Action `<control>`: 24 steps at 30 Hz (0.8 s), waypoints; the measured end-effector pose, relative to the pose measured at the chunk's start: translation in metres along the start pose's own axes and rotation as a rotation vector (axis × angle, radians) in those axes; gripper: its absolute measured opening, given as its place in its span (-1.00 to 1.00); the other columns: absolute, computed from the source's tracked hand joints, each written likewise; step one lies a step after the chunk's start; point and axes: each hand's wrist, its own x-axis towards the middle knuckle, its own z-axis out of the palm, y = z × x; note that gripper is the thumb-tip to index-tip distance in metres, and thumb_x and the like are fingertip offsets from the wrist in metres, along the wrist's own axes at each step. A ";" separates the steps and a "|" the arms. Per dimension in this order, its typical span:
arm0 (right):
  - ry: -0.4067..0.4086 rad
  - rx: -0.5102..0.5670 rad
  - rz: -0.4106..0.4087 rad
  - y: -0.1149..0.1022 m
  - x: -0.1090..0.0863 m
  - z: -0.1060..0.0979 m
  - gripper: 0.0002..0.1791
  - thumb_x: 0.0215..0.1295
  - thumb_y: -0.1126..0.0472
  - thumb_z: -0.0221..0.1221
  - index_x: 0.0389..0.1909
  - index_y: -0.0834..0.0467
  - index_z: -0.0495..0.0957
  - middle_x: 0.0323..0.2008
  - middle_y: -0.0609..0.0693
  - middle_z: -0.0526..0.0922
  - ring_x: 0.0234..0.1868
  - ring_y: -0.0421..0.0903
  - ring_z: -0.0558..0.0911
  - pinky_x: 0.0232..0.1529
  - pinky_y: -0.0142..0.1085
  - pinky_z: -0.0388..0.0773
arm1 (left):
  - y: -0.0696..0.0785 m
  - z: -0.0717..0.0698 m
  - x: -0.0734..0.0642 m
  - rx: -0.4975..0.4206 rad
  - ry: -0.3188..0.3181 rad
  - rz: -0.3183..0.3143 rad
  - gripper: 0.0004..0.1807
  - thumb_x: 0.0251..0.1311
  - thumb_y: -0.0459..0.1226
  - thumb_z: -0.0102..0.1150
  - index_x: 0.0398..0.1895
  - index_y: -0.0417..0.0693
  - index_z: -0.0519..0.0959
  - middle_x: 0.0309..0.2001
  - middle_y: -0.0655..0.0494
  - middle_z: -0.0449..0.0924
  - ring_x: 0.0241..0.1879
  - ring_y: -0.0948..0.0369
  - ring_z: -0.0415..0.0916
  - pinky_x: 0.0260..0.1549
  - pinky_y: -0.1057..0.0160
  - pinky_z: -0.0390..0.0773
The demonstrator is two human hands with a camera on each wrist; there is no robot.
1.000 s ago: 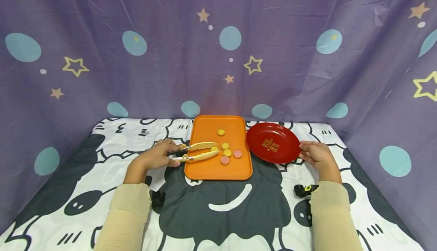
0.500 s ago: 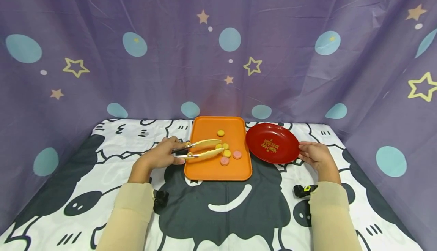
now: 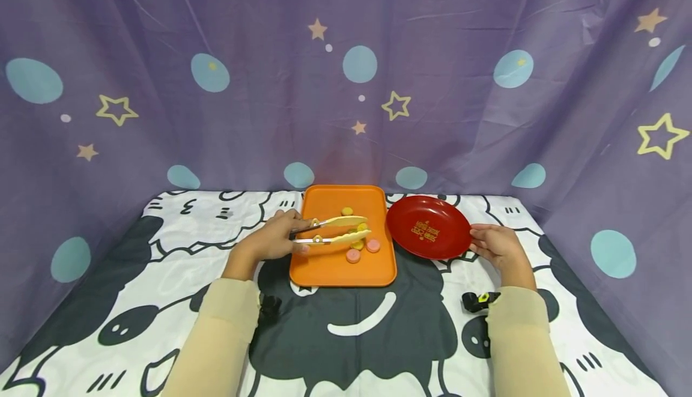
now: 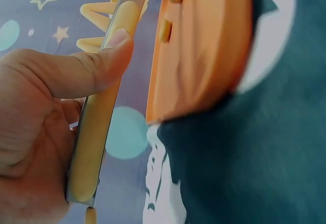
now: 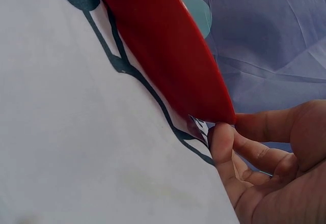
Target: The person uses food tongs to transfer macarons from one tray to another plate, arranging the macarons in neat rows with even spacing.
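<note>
My left hand (image 3: 278,235) grips a pair of tongs (image 4: 94,132) with yellow scalloped tips, thumb pressed along one handle in the left wrist view. The two tips, slightly parted, reach right over the orange tray (image 3: 319,274). A round yellow piece (image 3: 361,227) shows between the tips near their ends. Under and beside the tongs lie other yellow pieces (image 3: 347,211) and two pink ones (image 3: 353,256). My right hand (image 3: 500,247) pinches the right rim of a red plate (image 3: 402,232) with gold lettering, thumb above and fingers below in the right wrist view.
A cartoon-print cloth (image 3: 357,349) in white and dark grey covers the table. The plate's left rim meets the tray's right edge. Behind the table hangs a purple curtain (image 3: 259,115) with stars and blue spots.
My left hand has moved right with the tongs, farther over the tray. A yellow piece between the tips has shifted right with them. My right hand keeps its pinch on the plate.
</note>
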 end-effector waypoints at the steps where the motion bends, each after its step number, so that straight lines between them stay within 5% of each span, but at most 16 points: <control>1: 0.000 0.003 -0.001 0.000 0.001 0.000 -0.50 0.47 0.41 0.07 0.39 0.38 0.34 -0.41 -0.12 0.68 -0.38 -0.20 0.67 -0.23 -0.36 0.66 | 0.002 0.000 0.003 0.007 -0.004 0.006 -0.32 0.18 -0.22 0.47 0.39 -0.12 0.51 0.00 -0.02 0.49 -0.11 0.05 0.29 -0.09 0.06 0.33; 24: -0.021 0.046 -0.015 0.002 0.004 -0.002 -0.54 0.46 0.45 0.06 0.34 0.41 0.36 -0.45 -0.11 0.70 -0.43 -0.21 0.67 -0.28 -0.37 0.66 | 0.038 0.011 0.057 0.072 -0.031 0.052 -0.31 0.26 -0.15 0.40 0.46 0.03 0.45 0.11 -0.04 0.47 0.06 0.01 0.31 0.11 -0.01 0.33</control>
